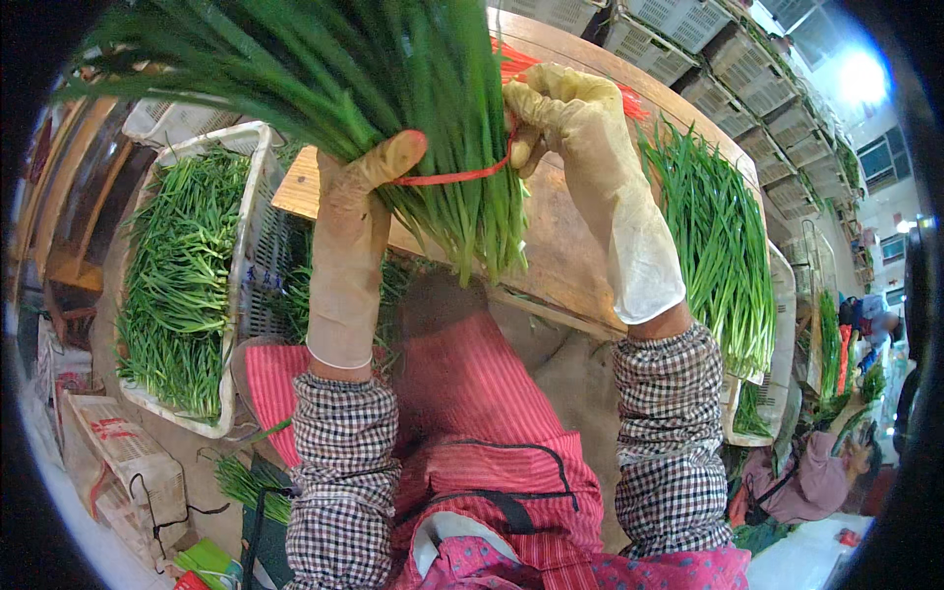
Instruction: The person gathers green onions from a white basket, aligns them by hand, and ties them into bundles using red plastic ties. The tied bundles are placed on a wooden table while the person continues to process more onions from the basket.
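Observation:
A thick bunch of green leafy stalks, apparently Chinese chives, is held up before me, its cut ends pointing down. My left hand, in a pale rubber glove, grips the bunch from the left with the thumb across its front. Around the stalks runs a red tie. At the bunch's right edge, the gloved fingers of my right hand are bent together at the tie's end. More red ties lie behind on the wooden table. Another pile of chives lies on the table's right side.
A white plastic crate full of chives stands at the left, with an empty-looking pale crate below it. Stacked crates line the upper right. At the right sits a person in a pink top; another person is farther off.

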